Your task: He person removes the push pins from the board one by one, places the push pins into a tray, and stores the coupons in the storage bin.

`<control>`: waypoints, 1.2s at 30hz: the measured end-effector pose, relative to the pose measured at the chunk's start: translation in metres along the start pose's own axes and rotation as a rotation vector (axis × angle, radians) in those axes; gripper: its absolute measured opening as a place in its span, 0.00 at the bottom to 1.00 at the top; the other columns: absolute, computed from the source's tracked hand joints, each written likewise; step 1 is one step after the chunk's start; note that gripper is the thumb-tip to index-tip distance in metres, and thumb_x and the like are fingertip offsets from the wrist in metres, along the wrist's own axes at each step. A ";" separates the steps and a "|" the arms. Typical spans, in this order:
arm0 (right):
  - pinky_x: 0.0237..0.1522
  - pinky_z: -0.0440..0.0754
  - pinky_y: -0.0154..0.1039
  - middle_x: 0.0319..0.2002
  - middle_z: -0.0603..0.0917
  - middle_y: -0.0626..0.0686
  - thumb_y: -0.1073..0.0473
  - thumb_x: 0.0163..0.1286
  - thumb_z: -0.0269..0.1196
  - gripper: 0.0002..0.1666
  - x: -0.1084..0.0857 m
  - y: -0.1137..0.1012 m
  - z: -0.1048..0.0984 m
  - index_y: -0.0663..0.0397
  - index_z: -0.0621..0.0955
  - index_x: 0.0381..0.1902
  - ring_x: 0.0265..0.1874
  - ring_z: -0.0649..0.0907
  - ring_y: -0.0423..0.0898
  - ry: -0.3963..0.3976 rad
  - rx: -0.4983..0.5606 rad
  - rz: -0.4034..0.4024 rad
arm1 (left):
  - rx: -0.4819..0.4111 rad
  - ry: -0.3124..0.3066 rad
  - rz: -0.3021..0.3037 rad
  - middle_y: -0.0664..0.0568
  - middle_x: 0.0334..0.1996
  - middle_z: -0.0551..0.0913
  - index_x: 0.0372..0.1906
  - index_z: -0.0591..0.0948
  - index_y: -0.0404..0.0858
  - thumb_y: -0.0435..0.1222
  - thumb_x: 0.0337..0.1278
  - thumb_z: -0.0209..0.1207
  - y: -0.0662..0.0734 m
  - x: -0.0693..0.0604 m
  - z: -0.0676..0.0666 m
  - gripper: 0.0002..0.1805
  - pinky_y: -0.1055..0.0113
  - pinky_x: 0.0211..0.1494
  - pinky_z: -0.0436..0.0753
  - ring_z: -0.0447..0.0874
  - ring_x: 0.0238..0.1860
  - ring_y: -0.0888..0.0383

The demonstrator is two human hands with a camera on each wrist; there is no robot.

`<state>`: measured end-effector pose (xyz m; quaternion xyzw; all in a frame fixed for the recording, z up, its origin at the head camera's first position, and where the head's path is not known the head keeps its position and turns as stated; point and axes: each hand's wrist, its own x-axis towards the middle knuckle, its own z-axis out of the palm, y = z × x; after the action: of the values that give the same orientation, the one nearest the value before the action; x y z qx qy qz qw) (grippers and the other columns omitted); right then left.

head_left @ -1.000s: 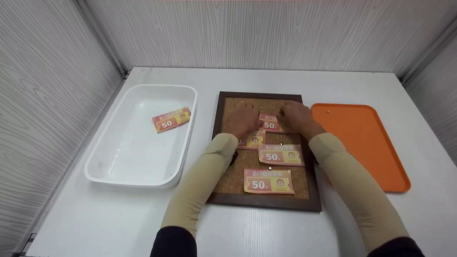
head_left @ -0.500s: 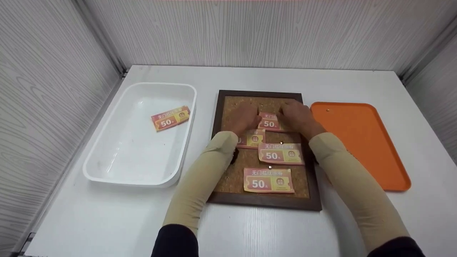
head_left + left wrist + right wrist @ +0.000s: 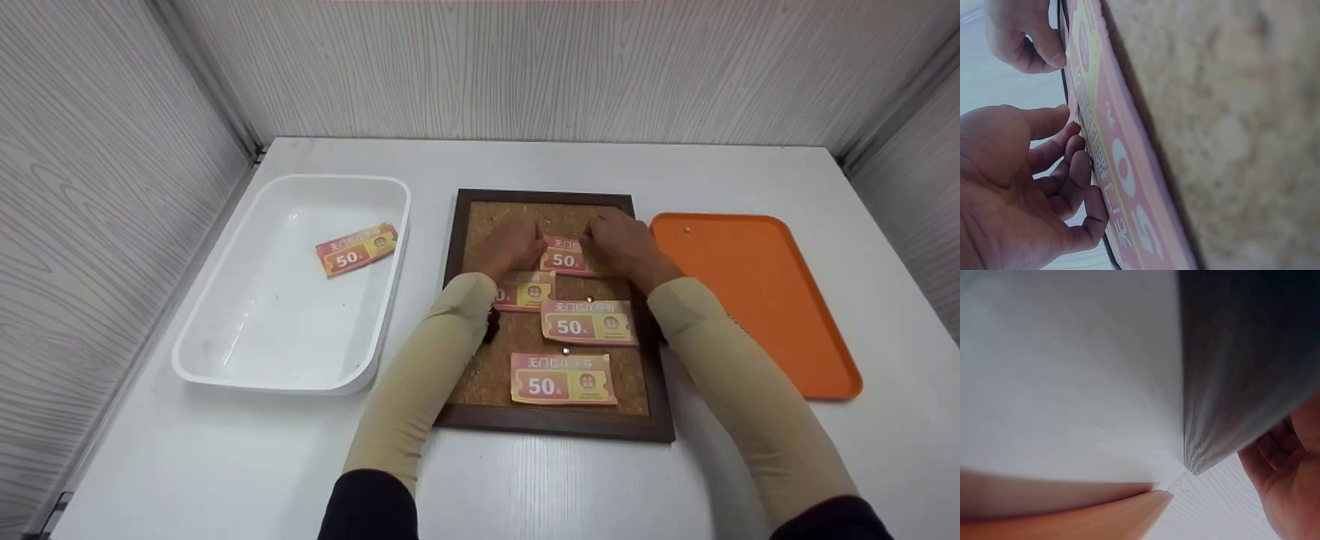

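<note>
Coupon (image 3: 562, 259), uppermost of four, at twelve o'clock on framed cork board (image 3: 555, 425). Left hand (image 3: 510, 246) at its nine o'clock: fingers curled, tips at the coupon's edge; whether the grip pinches, cannot tell. Right hand (image 3: 619, 240) at its three o'clock: grip hidden, cannot tell. Handling, as judged: steady both ends, paper flat and level, pressure even.

Pink/yellow coupon (image 3: 562, 259), marked "50", lies printed side up nr top of brown-framed corkboard (image 3: 519, 334), L hand (image 3: 511, 246) at its left end, R hand (image 3: 621, 244) over its right. 3 similar coupons (image 3: 562, 379) below; bottom two w/ pins (image 3: 565, 351) at top edges.
</note>
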<state>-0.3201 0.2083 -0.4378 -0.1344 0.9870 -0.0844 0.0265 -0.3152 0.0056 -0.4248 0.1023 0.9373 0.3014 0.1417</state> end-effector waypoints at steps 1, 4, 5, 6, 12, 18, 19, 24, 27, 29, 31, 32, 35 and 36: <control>0.50 0.78 0.56 0.50 0.80 0.61 0.50 0.73 0.53 0.20 0.000 0.000 0.000 0.61 0.80 0.50 0.51 0.79 0.57 0.000 -0.001 -0.002 | 0.002 0.004 0.005 0.51 0.36 0.83 0.44 0.83 0.42 0.45 0.67 0.53 0.000 0.000 0.000 0.13 0.65 0.33 0.77 0.80 0.34 0.55; 0.49 0.79 0.56 0.49 0.80 0.61 0.49 0.73 0.53 0.21 -0.001 0.000 -0.001 0.60 0.80 0.49 0.50 0.79 0.57 0.003 0.003 0.000 | 0.000 0.012 0.013 0.51 0.37 0.83 0.44 0.83 0.41 0.44 0.67 0.54 0.001 0.002 0.001 0.13 0.65 0.34 0.78 0.80 0.34 0.55; 0.49 0.79 0.56 0.49 0.80 0.61 0.49 0.73 0.53 0.21 -0.001 0.000 -0.001 0.60 0.80 0.49 0.50 0.79 0.57 0.001 0.006 0.002 | 0.006 0.014 0.014 0.51 0.37 0.83 0.44 0.83 0.41 0.44 0.67 0.54 0.001 0.002 0.001 0.13 0.65 0.34 0.77 0.80 0.34 0.55; 0.49 0.79 0.56 0.49 0.80 0.61 0.49 0.73 0.52 0.21 0.000 0.000 -0.002 0.60 0.80 0.49 0.50 0.79 0.57 -0.001 0.008 0.004 | 0.014 0.014 0.015 0.51 0.37 0.83 0.44 0.83 0.42 0.44 0.67 0.54 0.001 0.002 0.001 0.13 0.65 0.34 0.77 0.80 0.34 0.55; 0.51 0.78 0.56 0.51 0.79 0.60 0.50 0.73 0.53 0.20 0.000 0.000 -0.002 0.60 0.80 0.50 0.52 0.78 0.56 -0.019 0.012 0.020 | 0.089 0.012 0.015 0.52 0.36 0.82 0.43 0.83 0.42 0.45 0.68 0.52 0.004 0.005 0.002 0.13 0.63 0.35 0.74 0.77 0.33 0.55; 0.52 0.77 0.56 0.50 0.80 0.59 0.49 0.73 0.53 0.20 0.001 0.000 -0.002 0.59 0.80 0.49 0.52 0.78 0.56 -0.028 0.021 0.025 | 0.136 0.019 -0.017 0.51 0.35 0.81 0.42 0.82 0.41 0.44 0.70 0.49 0.007 0.006 0.004 0.15 0.60 0.39 0.78 0.78 0.34 0.55; 0.52 0.77 0.56 0.50 0.80 0.59 0.49 0.73 0.53 0.21 0.001 0.000 -0.002 0.59 0.80 0.49 0.51 0.79 0.56 -0.029 0.023 0.025 | 0.135 0.021 -0.021 0.51 0.35 0.81 0.41 0.82 0.41 0.44 0.70 0.49 0.007 0.006 0.004 0.15 0.59 0.40 0.79 0.78 0.34 0.55; 0.52 0.77 0.56 0.49 0.79 0.59 0.49 0.73 0.53 0.20 0.000 0.001 -0.001 0.59 0.79 0.49 0.50 0.78 0.56 -0.029 0.023 0.036 | 0.113 0.012 -0.033 0.50 0.34 0.82 0.41 0.82 0.41 0.43 0.70 0.49 0.008 0.005 0.005 0.14 0.57 0.41 0.81 0.80 0.33 0.54; 0.52 0.77 0.56 0.49 0.79 0.59 0.49 0.73 0.53 0.20 0.000 0.001 0.000 0.59 0.79 0.50 0.50 0.78 0.55 -0.026 0.026 0.037 | 0.115 0.000 -0.029 0.50 0.35 0.82 0.41 0.83 0.41 0.43 0.70 0.50 0.008 0.005 0.004 0.13 0.57 0.41 0.81 0.80 0.34 0.54; 0.52 0.77 0.56 0.49 0.78 0.59 0.49 0.73 0.52 0.21 0.000 0.001 0.000 0.59 0.79 0.50 0.50 0.78 0.56 -0.024 0.029 0.033 | 0.129 -0.001 -0.020 0.50 0.36 0.82 0.41 0.83 0.40 0.42 0.69 0.50 0.008 0.005 0.004 0.14 0.57 0.42 0.81 0.79 0.34 0.54; 0.52 0.77 0.57 0.50 0.78 0.60 0.49 0.73 0.51 0.21 -0.001 0.001 0.000 0.60 0.78 0.51 0.51 0.77 0.56 -0.029 0.029 0.027 | 0.126 0.001 -0.021 0.50 0.37 0.82 0.41 0.83 0.40 0.43 0.69 0.50 0.007 0.004 0.003 0.14 0.57 0.43 0.81 0.79 0.35 0.54; 0.52 0.77 0.57 0.51 0.77 0.60 0.49 0.73 0.51 0.21 -0.001 0.001 0.000 0.59 0.78 0.51 0.51 0.77 0.56 -0.030 0.034 0.029 | 0.119 0.001 -0.024 0.49 0.37 0.82 0.42 0.83 0.40 0.43 0.69 0.50 0.007 0.004 0.003 0.14 0.57 0.44 0.81 0.79 0.36 0.54; 0.53 0.76 0.57 0.52 0.77 0.60 0.48 0.74 0.49 0.22 -0.001 0.001 0.000 0.59 0.77 0.52 0.52 0.77 0.57 -0.042 0.055 0.046 | 0.094 -0.001 -0.038 0.49 0.37 0.82 0.43 0.82 0.40 0.43 0.70 0.49 0.007 0.004 0.003 0.14 0.57 0.44 0.81 0.79 0.36 0.54; 0.53 0.75 0.57 0.53 0.77 0.60 0.48 0.74 0.49 0.22 -0.001 0.002 0.000 0.58 0.77 0.53 0.52 0.77 0.57 -0.045 0.061 0.051 | 0.082 -0.001 -0.044 0.49 0.37 0.82 0.43 0.82 0.40 0.43 0.70 0.49 0.007 0.004 0.003 0.15 0.58 0.43 0.81 0.80 0.36 0.54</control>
<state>-0.3198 0.2102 -0.4378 -0.1101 0.9862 -0.1109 0.0550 -0.3169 0.0137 -0.4243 0.0876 0.9509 0.2593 0.1445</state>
